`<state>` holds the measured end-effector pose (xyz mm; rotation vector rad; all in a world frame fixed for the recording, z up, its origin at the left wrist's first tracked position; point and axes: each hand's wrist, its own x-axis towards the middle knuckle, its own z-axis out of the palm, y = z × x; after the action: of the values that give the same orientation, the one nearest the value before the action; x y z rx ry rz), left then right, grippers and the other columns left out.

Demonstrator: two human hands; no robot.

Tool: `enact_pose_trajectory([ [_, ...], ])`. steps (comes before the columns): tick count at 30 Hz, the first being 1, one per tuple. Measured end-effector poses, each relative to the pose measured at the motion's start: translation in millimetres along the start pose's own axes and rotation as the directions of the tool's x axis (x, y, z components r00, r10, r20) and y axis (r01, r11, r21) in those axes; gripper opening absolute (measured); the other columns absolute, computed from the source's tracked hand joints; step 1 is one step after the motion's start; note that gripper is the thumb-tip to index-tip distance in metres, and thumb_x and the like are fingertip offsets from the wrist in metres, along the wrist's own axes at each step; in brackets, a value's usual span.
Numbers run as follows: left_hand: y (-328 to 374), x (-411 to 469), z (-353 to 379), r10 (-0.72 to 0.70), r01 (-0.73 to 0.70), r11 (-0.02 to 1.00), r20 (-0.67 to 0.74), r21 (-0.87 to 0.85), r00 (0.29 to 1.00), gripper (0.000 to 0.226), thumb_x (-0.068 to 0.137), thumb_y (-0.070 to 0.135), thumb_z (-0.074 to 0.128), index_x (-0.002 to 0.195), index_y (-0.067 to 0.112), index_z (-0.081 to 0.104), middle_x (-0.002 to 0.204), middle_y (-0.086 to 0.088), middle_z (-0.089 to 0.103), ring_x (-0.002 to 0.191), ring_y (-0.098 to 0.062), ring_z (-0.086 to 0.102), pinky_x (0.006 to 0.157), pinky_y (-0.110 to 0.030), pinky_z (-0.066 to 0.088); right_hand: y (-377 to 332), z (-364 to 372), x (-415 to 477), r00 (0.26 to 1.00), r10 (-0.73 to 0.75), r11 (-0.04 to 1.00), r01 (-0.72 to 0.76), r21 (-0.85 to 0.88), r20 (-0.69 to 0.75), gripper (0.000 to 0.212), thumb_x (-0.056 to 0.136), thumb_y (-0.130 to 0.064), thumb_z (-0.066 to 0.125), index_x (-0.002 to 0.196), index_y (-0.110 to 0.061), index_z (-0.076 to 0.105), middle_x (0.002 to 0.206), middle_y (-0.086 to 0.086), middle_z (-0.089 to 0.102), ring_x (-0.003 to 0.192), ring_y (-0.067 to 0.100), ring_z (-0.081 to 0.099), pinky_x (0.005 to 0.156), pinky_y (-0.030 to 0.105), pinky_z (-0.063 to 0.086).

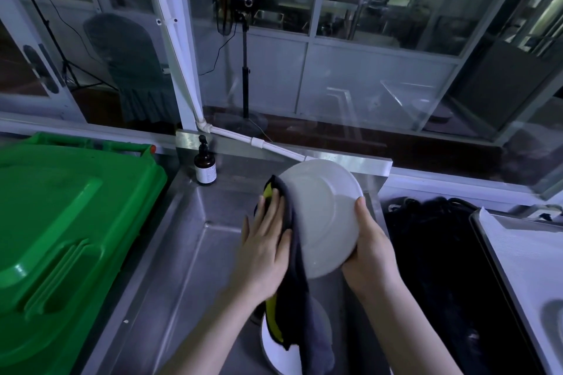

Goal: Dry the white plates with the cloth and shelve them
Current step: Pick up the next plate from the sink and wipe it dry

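A white plate (326,216) is held tilted on edge over the steel sink, its underside facing me. My right hand (370,250) grips its right rim, thumb on the underside. My left hand (268,237) presses with straight fingers on a dark grey cloth with a yellow inner side (297,298), which wraps over the plate's left edge and hangs down. Below the cloth, another white plate (274,350) lies in the sink, partly hidden by the cloth.
The steel sink basin (189,253) lies below my hands. A large green bin lid (61,222) fills the left. A brown pump bottle (205,166) stands at the sink's back rim. Black cables (432,253) and a white tray (530,271) sit at the right.
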<state>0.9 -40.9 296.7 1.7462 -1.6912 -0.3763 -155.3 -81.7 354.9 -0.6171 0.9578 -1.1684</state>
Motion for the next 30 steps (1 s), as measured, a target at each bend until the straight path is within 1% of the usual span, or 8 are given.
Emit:
enact_pose_trajectory([
  [3, 23, -10, 6, 0.147, -0.147, 0.989, -0.051, 0.004, 0.988, 0.059, 0.098, 0.033, 0.024, 0.153, 0.03, 0.004, 0.163, 0.014, 0.004, 0.151, -0.009, 0.0, 0.121, -0.039, 0.005, 6, -1, -3, 0.998, 0.055, 0.998, -0.055, 0.01, 0.027, 0.06, 0.08, -0.053, 0.062, 0.121, -0.008, 0.068, 0.118, 0.018, 0.072, 0.109, 0.029, 0.07, 0.093, 0.043, 0.054],
  [7, 35, 7, 4, 0.198, -0.198, 0.98, 0.009, 0.02, 0.98, 0.057, 0.1, 0.043, 0.015, 0.15, 0.039, -0.012, 0.161, 0.022, -0.01, 0.15, -0.003, -0.008, 0.122, -0.036, -0.001, 15, -1, -9, 0.988, 0.133, 0.991, -0.135, 0.024, 0.076, 0.066, 0.085, -0.051, 0.059, 0.129, -0.003, 0.062, 0.126, 0.02, 0.068, 0.117, 0.03, 0.066, 0.099, 0.042, 0.049],
  [11, 13, 23, -7, 0.05, -0.05, 0.999, 0.054, -0.008, 0.997, 0.055, 0.099, 0.04, 0.015, 0.145, 0.039, -0.015, 0.154, 0.025, -0.022, 0.145, 0.002, -0.018, 0.123, -0.04, 0.0, 2, 0, -10, 0.998, 0.052, 0.999, -0.052, -0.01, 0.045, 0.047, 0.082, -0.05, 0.063, 0.105, -0.011, 0.077, 0.112, 0.016, 0.075, 0.102, 0.029, 0.073, 0.074, 0.036, 0.06],
  [15, 4, 4, -5, 0.013, -0.012, 0.998, 0.019, -0.061, 1.0, 0.056, 0.098, 0.035, 0.019, 0.144, 0.041, -0.013, 0.155, 0.025, -0.021, 0.145, 0.001, -0.021, 0.123, -0.042, -0.001, -11, 1, -6, 0.995, -0.076, 0.994, 0.081, -0.073, 0.062, 0.024, 0.088, -0.05, 0.062, 0.089, -0.036, 0.081, 0.108, 0.007, 0.077, 0.103, 0.024, 0.072, 0.091, 0.045, 0.055],
  [18, 18, -15, 2, 0.127, -0.129, 0.991, -0.036, -0.04, 0.991, 0.061, 0.096, 0.034, 0.022, 0.152, 0.035, -0.001, 0.162, 0.02, -0.007, 0.15, -0.007, -0.008, 0.122, -0.042, 0.002, -8, 3, -7, 0.995, -0.058, 0.996, 0.063, -0.059, 0.076, 0.032, 0.086, -0.049, 0.061, 0.096, -0.026, 0.081, 0.113, 0.013, 0.075, 0.108, 0.027, 0.07, 0.096, 0.045, 0.053],
  [20, 32, -15, 5, 0.21, -0.21, 0.978, -0.053, 0.007, 0.976, 0.063, 0.098, 0.031, 0.027, 0.155, 0.032, -0.001, 0.164, 0.017, -0.003, 0.152, -0.011, -0.002, 0.121, -0.044, 0.004, 0, 5, -9, 0.994, -0.029, 0.998, 0.035, -0.057, 0.105, 0.038, 0.09, -0.045, 0.058, 0.105, -0.018, 0.08, 0.117, 0.016, 0.073, 0.112, 0.028, 0.069, 0.089, 0.037, 0.057],
  [24, 48, 11, -5, 0.299, -0.294, 0.951, -0.052, 0.097, 0.953, 0.057, 0.102, 0.035, 0.025, 0.157, 0.025, 0.013, 0.165, 0.013, 0.001, 0.152, -0.012, -0.004, 0.121, -0.044, 0.002, 11, 4, -15, 0.986, 0.037, 0.996, -0.022, -0.092, 0.164, 0.035, 0.101, -0.04, 0.05, 0.121, -0.023, 0.073, 0.126, 0.011, 0.069, 0.12, 0.021, 0.065, 0.084, 0.025, 0.057],
  [30, 19, 49, -21, 0.225, -0.23, 0.972, -0.084, -0.048, 0.971, 0.054, 0.101, 0.035, 0.027, 0.152, 0.019, 0.031, 0.159, 0.014, 0.018, 0.15, -0.013, 0.017, 0.121, -0.04, 0.017, 9, -1, -25, 0.978, 0.065, 0.98, -0.024, -0.198, 0.2, 0.042, 0.093, -0.048, 0.059, 0.113, -0.015, 0.076, 0.115, 0.018, 0.073, 0.107, 0.029, 0.071, 0.076, 0.03, 0.059],
])
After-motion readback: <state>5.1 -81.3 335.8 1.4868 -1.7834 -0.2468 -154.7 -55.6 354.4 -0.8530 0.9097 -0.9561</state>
